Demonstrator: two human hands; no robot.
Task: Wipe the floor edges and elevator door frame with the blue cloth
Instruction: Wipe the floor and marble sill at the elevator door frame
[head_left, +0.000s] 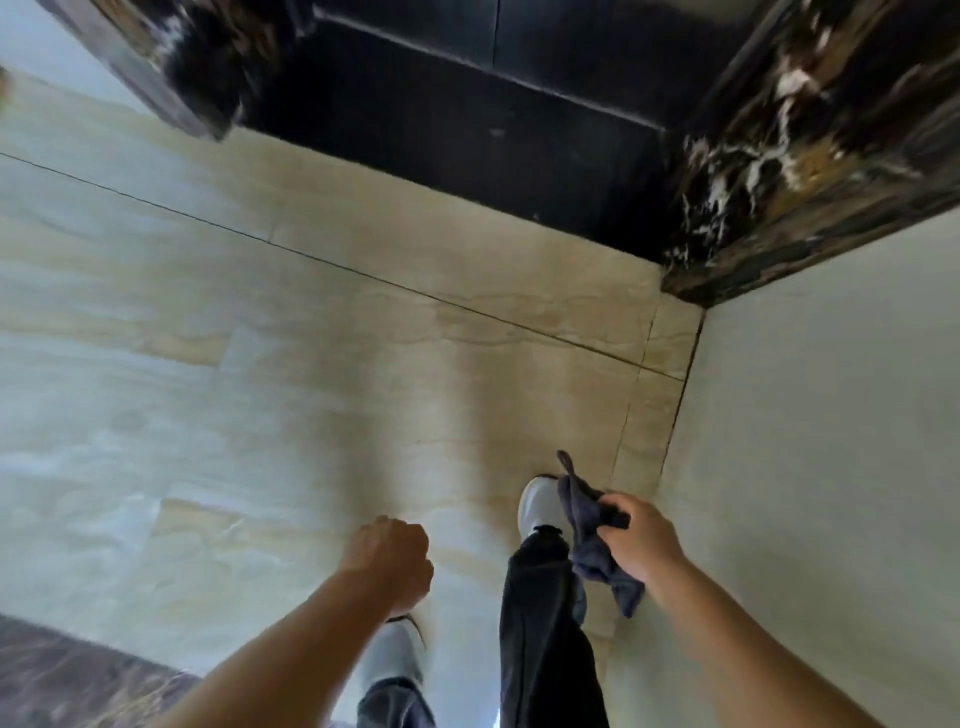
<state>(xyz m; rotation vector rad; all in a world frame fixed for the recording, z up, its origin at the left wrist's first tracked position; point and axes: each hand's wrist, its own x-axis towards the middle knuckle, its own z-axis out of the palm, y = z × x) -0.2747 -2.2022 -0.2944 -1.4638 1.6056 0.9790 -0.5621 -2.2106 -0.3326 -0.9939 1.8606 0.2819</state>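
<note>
Blue cloth (592, 556) hangs bunched from the right hand (641, 535), whose fingers curl round it above the beige floor (260, 338), close to the wall (831, 415). The left hand (392, 564) is fisted on nothing, well apart from the right. Ahead stands the dark marble door frame (779, 156).

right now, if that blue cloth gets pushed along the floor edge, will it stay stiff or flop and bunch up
Probably floppy: the blue cloth hangs in limp folds from the right hand, one corner trailing loose. It looks light, since a one-handed grip carries it. Pushed along the floor edge it would likely bunch unless pressed flat.
</note>
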